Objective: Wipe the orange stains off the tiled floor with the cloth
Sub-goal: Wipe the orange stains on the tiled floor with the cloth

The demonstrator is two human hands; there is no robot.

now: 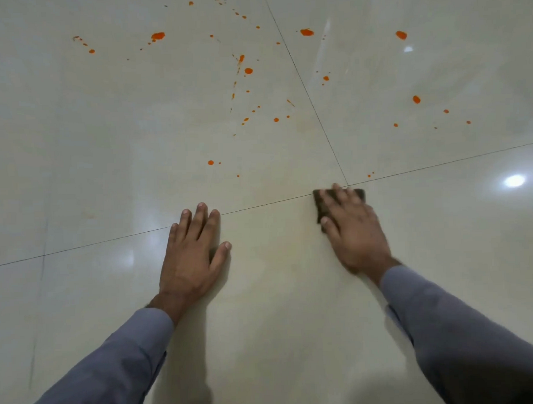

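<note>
While the left hand (pixel 194 249) lay flat and empty, the right hand (pixel 350 226) pressed the cloth (pixel 361 195) down, stains (pixel 248 71) scattered unobstructed toward twelve o'clock on the floor (pixel 278 322).

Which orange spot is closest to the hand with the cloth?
The tiny pair of orange dots beside the grout line, just beyond the right hand pressing the cloth; all others lie farther away.
</note>
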